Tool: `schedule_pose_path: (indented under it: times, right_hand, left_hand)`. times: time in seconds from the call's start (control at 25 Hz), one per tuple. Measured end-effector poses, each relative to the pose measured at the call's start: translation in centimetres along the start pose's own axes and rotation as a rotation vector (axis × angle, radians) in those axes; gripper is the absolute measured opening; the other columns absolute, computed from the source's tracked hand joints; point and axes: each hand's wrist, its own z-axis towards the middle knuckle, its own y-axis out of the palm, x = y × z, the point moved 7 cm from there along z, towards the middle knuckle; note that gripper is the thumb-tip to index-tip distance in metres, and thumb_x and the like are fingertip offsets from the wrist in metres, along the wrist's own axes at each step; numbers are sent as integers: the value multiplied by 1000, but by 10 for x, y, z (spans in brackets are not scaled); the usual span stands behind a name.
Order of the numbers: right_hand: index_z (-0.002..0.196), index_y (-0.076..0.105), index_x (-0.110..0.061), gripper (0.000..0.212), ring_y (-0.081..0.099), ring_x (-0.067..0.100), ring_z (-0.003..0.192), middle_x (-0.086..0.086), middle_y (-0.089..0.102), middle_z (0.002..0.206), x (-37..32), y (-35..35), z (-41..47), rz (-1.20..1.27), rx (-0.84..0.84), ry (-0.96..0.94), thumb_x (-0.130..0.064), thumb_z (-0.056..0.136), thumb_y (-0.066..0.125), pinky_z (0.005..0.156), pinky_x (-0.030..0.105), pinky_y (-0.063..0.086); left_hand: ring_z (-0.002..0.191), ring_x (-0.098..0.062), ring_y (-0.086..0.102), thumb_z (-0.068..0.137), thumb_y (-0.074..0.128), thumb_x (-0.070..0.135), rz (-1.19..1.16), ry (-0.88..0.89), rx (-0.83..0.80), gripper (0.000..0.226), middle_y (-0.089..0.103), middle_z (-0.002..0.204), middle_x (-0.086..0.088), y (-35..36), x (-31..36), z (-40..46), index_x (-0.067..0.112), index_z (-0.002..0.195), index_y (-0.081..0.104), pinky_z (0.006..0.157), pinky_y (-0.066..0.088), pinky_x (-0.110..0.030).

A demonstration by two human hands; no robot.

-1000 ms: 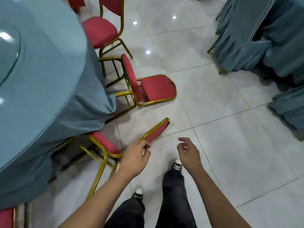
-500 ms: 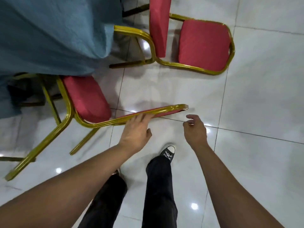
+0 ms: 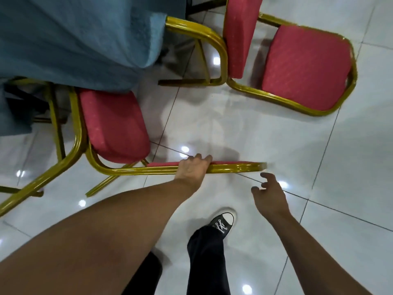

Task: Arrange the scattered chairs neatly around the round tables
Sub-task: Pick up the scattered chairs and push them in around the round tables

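Down low, the right hand (image 3: 268, 193) hangs loose, holding nothing; it should help lift. Next, the left hand (image 3: 194, 170) has its grip on the fallen chair (image 3: 116, 126) by the desk (image 3: 74, 35)

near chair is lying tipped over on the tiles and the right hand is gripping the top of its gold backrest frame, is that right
Not quite: the head view shows the left hand gripping the gold backrest frame of the tipped near chair. The right hand hovers beside the frame's end, fingers loosely curled, holding nothing.
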Motion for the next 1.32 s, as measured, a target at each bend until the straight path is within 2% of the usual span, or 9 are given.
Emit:
schedule_pose_path:
  times: [0.2,0.32,0.4,0.48,0.52,0.76,0.96,1.16,1.32]
  right_hand:
    - [150,40,-17,80,53,40,117,20,51,134,-25,-46,-25,-163,88,-100,-4,79,76,93,47,46]
    - [136,60,-21,68,59,40,115,16,59,130,-47,-65,-41,-253,53,-206,0,74,81,91,48,50]
    - [99,71,-31,38,69,31,87,1,73,98,-58,-79,-65,-284,50,-265,-2,76,81,71,40,53]
    - [70,58,-31,34,60,16,56,-9,59,58,-65,-93,-98,-321,79,-283,-4,79,77,50,29,44]
    - [67,53,-29,36,55,14,51,-8,53,53,-72,-102,-119,-333,102,-297,-3,80,75,46,27,40]
    - [67,49,-24,32,51,21,57,-1,50,62,-136,-142,-257,-511,181,-438,-1,83,65,50,33,41]
    - [66,57,-16,25,50,26,56,-1,51,57,-212,-138,-389,-774,289,-701,1,70,75,54,33,36]
    - [78,60,-30,13,52,15,70,-9,57,69,-281,-78,-519,-943,269,-895,-20,80,68,70,33,33]
    - [84,49,-36,35,38,8,66,-15,50,74,-302,4,-616,-751,157,-1132,-16,67,72,65,26,28]
  left_hand:
    - [97,-29,63,86,62,-1,-128,43,41,52,57,109,-7,-44,-20,-61,23,129,45,74,48,-38]
    - [90,-28,61,85,61,1,-225,94,96,42,57,104,-5,-85,-30,-104,22,118,48,68,37,-34]
    - [90,-28,60,84,60,1,-284,116,102,38,57,104,-5,-109,-32,-130,22,114,49,71,36,-34]
    - [93,-29,60,86,58,2,-332,133,81,35,56,106,-5,-126,-36,-158,21,114,51,76,40,-37]
    - [94,-29,59,86,58,2,-357,136,80,34,56,106,-5,-136,-40,-174,21,114,51,78,42,-37]
    - [103,-25,57,85,59,1,-466,124,170,42,56,113,-1,-174,-72,-299,24,120,53,86,48,-42]
    - [100,-19,60,87,67,13,-476,49,353,37,60,107,8,-168,-131,-403,30,119,59,86,48,-38]
    - [99,-14,60,86,73,20,-653,-131,433,30,59,106,12,-147,-221,-506,32,113,64,83,51,-35]
    - [98,-9,60,83,75,11,-783,-164,570,36,62,106,13,-133,-276,-592,32,109,62,80,52,-29]
